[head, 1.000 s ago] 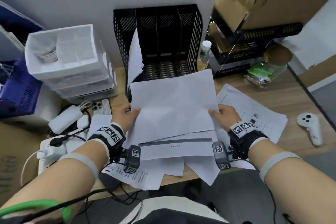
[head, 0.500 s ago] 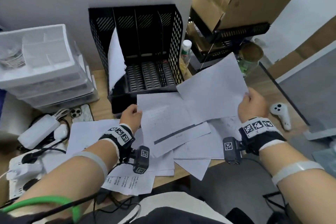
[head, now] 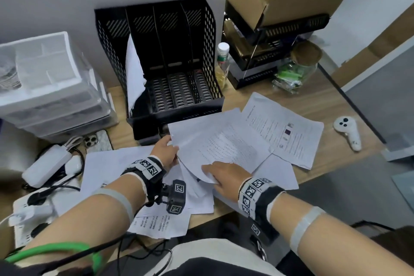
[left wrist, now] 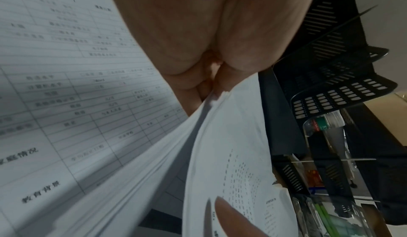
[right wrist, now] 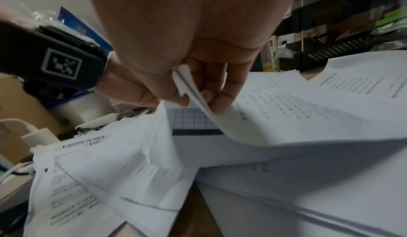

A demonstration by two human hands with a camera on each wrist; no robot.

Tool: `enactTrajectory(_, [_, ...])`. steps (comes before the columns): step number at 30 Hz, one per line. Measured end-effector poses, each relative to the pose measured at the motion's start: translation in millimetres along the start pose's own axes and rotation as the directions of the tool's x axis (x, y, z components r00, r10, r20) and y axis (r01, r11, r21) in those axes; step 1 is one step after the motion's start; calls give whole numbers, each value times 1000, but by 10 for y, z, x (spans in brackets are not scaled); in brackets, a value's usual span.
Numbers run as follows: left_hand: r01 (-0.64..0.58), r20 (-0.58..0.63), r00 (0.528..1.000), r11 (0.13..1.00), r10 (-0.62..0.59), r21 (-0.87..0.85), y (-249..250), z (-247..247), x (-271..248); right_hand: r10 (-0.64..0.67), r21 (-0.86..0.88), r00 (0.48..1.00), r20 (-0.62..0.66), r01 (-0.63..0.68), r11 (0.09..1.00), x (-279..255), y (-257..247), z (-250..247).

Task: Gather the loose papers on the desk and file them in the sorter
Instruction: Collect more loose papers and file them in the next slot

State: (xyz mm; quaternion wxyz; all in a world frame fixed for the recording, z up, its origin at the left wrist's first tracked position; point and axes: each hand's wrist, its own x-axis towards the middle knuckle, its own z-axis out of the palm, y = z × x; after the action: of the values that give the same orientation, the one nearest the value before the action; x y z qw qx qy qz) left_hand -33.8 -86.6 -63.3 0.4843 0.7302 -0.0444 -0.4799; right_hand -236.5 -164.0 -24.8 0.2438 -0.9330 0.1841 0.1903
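1. The right hand (head: 224, 177) has come back from the side and now pinches the held paper stack (head: 221, 143).
2. The left hand (head: 165, 152) still grips its other edge.
3. The stack hangs just before the black sorter (head: 170, 63), so filing looks close.

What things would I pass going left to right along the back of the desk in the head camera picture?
Plastic drawers → black paper sorter → little bottle → glass jar → white controller.
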Motion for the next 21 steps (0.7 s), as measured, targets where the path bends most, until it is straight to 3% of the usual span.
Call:
enactTrajectory(11, [27,13,1000,999,-26,-46,-41,-42,-25,78,22,997,-3,-78,997,22,167,-58])
enactTrajectory(18, [57,-208,977,998,-55,4,-102,-255,76,158,-12,987,34,-157,987,-58,356,1])
enactTrajectory(21, [116,-199,973,993,-118,-20,-139,-268,64,167,-8,985,46,-166,986,-69,348,42])
